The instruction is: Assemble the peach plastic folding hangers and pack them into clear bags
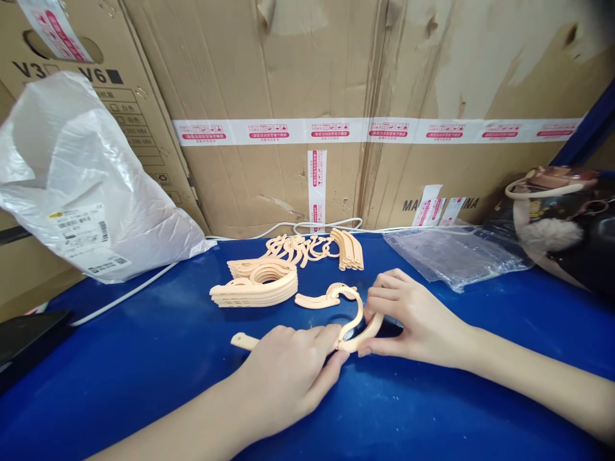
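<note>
Low over the blue table, both hands hold a beige folding clothes hanger (354,325). My left hand (298,362) is closed round its left arm and the base of the hook, the arm's tip sticking out past the knuckles. The curved right arm is gripped between the thumb and fingers of my right hand (408,317). The hook points up and away from me. Just behind it lies a loose beige hanger part (317,300) with a round end. My palms hide some of the hanger.
Stacked beige hanger pieces (254,296) lie beyond my left hand, with loose hooks (288,248) and a bundle of curved arms (348,250) farther back. A clear plastic bag (456,256), white parcel bag (91,186), white cable (129,293) and dark bag (557,230) surround them. Cardboard boxes (269,179) stand behind.
</note>
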`<state>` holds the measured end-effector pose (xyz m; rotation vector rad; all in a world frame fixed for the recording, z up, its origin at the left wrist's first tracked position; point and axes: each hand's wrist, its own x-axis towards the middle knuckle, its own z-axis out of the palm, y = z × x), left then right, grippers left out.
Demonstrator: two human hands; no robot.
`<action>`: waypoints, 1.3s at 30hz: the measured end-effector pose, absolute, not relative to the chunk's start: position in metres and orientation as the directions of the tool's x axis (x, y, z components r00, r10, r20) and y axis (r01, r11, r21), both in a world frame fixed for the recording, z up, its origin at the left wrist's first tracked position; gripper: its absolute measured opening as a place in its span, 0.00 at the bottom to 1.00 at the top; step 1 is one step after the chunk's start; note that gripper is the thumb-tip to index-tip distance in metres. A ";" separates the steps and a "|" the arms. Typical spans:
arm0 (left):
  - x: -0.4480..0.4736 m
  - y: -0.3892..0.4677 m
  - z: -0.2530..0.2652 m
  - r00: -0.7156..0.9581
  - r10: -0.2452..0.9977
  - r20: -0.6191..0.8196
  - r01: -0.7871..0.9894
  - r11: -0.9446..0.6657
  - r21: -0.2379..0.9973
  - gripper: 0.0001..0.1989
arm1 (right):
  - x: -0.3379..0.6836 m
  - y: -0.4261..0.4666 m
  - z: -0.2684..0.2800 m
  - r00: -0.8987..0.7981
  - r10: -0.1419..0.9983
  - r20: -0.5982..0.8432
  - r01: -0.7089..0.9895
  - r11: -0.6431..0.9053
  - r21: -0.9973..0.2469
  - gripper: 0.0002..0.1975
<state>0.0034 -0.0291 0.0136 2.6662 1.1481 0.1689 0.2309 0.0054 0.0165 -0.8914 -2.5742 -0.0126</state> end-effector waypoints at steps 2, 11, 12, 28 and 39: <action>0.002 -0.028 0.010 0.693 0.719 0.059 0.687 -0.683 0.248 0.16 | 0.231 0.007 0.017 -0.705 0.568 0.425 0.581 0.806 -0.113 0.20; 0.003 -0.028 0.008 0.691 0.716 0.099 0.687 -0.694 0.216 0.13 | 0.233 0.004 0.019 -0.652 0.539 0.533 0.620 0.784 -0.033 0.21; 0.003 -0.029 0.009 0.689 0.720 0.087 0.694 -0.689 0.207 0.13 | 0.233 0.003 0.020 -0.654 0.531 0.539 0.619 0.785 -0.023 0.20; 0.003 -0.031 0.005 0.746 0.629 0.216 0.643 -0.766 0.009 0.14 | 0.226 -0.010 0.029 -0.725 0.635 0.267 0.574 0.771 -0.276 0.07; 0.008 -0.036 0.000 0.774 0.448 0.448 0.539 -0.837 -0.096 0.10 | 0.232 0.004 0.021 -0.580 0.761 0.290 0.745 0.640 -0.187 0.05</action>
